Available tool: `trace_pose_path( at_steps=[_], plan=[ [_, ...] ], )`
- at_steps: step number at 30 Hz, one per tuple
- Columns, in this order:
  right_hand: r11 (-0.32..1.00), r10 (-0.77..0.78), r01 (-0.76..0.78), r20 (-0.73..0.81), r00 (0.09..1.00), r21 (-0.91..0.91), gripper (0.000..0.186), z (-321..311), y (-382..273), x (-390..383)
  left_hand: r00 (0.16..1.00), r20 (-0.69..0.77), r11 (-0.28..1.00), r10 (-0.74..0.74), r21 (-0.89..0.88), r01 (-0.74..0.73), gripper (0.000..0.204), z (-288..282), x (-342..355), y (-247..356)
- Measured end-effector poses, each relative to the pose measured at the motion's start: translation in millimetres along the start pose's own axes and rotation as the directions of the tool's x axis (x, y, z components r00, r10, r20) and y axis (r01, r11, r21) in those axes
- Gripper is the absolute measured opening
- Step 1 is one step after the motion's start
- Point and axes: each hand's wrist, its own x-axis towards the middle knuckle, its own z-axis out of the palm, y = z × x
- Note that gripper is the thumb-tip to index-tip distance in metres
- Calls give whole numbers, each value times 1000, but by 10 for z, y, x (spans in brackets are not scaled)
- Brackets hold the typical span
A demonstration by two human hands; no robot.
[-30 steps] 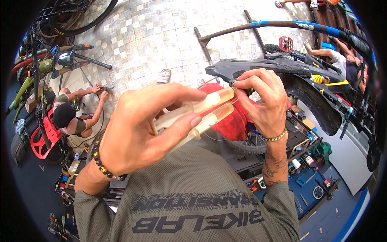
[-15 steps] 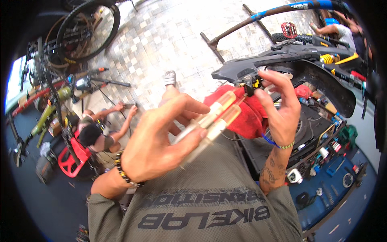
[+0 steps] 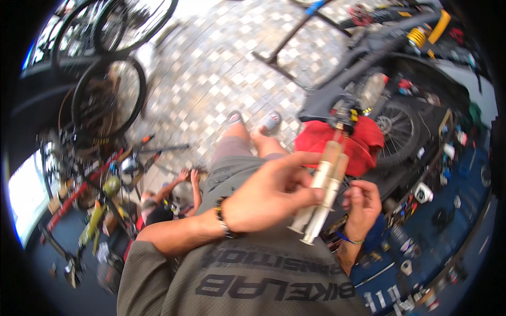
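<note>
Head view, looking straight down — the left hand (image 3: 269,197) sits dead centre, fingers (image 3: 300,196) wrapped tight around a clear syringe (image 3: 322,192) that runs from 6 o'clock up toward 1 o'clock. Its tip meets a small fitting on the dark bike frame (image 3: 342,87), right above a red rag (image 3: 363,145) draped there. At 4 o'clock the right hand (image 3: 361,203) hovers just beside the syringe's lower end — fingers loosely curled, whether they touch anything I cannot tell. Spoked wheel (image 3: 398,131) at 3 o'clock, just behind the rag. Down at 8 o'clock, another person (image 3: 168,197) crouches on the tiled floor (image 3: 221,63) among parked bikes (image 3: 100,100).
</note>
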Motion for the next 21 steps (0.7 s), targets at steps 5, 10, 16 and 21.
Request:
trace_pose_path(
  at_steps=[5,10,16,21],
  plan=[
    [997,-68,72,158,985,-20,15,348,-120,-59,985,50,978,-168,132,160,60,-220,123,265],
    [990,-75,62,-103,992,-124,16,554,-319,-386,900,154,904,-408,207,374,41,-312,404,523],
    [997,-38,-29,-763,646,-74,27,1045,-820,-840,777,272,815,-568,318,485,40,-436,741,830],
    [849,-524,171,-753,398,-501,38,1907,-1233,-1055,663,341,744,-666,374,554,32,-460,961,916]
  ],
)
